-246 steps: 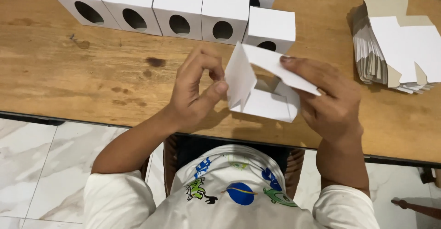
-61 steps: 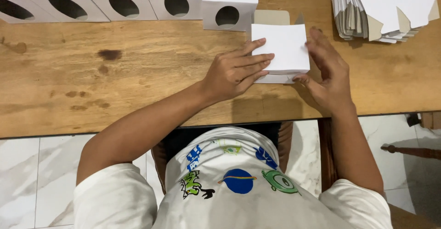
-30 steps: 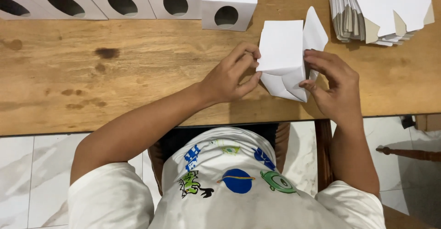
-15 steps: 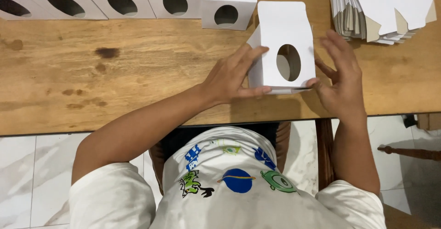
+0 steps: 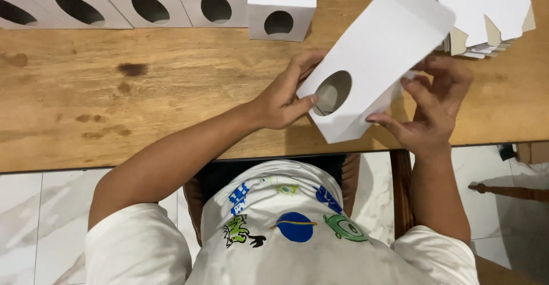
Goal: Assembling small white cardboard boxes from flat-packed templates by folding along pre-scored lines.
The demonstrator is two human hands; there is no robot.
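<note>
Hands (image 5: 286, 93) (image 5: 432, 105) grip tilted white box (image 5: 377, 50) between them

White windowed carton (image 5: 374, 62) tilted, held above table

Worn wooden table (image 5: 171, 102), honey-brown, with dark stains towards the left and a near edge running above pale marble floor tiles. Along the far edge, a row of folded white cardboard boxes with oval window cut-outs (image 5: 148, 2), side by side and touching, the rightmost one (image 5: 281, 5) set slightly nearer. At the far right corner, a fanned stack of flat white card blanks with brownish undersides (image 5: 486, 10), lying directly on the wood.
</note>
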